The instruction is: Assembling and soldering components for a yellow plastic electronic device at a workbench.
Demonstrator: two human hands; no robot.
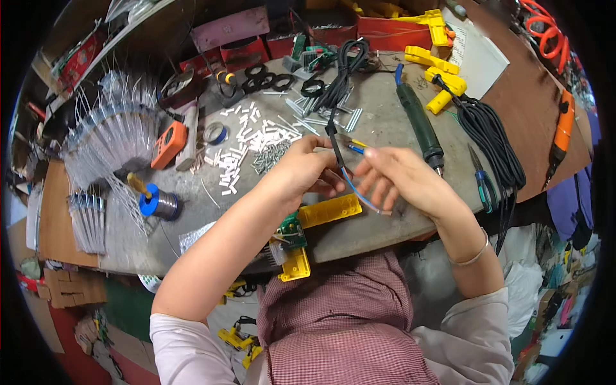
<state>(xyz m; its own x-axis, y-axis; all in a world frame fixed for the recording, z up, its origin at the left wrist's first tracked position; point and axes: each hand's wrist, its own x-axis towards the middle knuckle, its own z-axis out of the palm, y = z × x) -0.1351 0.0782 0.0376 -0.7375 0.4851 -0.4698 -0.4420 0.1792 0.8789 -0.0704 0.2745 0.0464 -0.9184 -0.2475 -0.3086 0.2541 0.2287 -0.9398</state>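
A black cable [332, 122] runs down from its coil to my left hand [307, 168], whose fingers are bent closed around its end. Below the fingers, a thin blue wire [351, 186] and a paler one hang toward my right hand [405, 181]. At the cable, the slim jaws of a small plier-like tool with yellow and blue handles [357, 146] reach out from beside my right thumb. The other right fingers are loosely curled near the wires. Beneath my hands lie a yellow plastic casing half [330, 212] and a green circuit board [292, 232].
White sleeves [245, 144] and screws [273, 156] lie scattered left of centre. A blue solder spool [159, 204], orange meter [169, 145] and bundled wired parts [115, 128] stand left. A dark green screwdriver [418, 119], teal-handled pliers [482, 183] and coiled cable [484, 131] lie right. Red bins [394, 33] line the back.
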